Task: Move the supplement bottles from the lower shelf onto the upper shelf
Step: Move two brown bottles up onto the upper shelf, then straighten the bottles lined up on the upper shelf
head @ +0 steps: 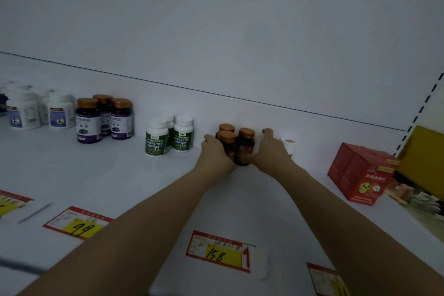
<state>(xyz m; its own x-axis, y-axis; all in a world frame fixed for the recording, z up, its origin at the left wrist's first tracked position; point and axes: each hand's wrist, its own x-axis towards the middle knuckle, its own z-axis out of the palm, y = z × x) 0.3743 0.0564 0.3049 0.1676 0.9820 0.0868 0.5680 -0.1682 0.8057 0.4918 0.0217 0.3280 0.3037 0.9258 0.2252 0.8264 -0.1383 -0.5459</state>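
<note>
Three dark brown supplement bottles point(243, 146) with orange caps stand close together on the white shelf point(120, 175), near its back wall. My left hand point(216, 154) cups the group from the left and touches the front-left bottle. My right hand point(271, 149) presses against the right bottle from the other side. Both hands squeeze the cluster between them. The bottles stand upright with their bases on the shelf surface.
To the left stand three green-label white bottles point(168, 138), three purple-label bottles point(103, 119) and several white bottles point(36, 110). A small white bottle point(288, 144) sits behind my right hand. Red boxes point(360, 173) lie at right. Price tags point(218, 251) line the front edge.
</note>
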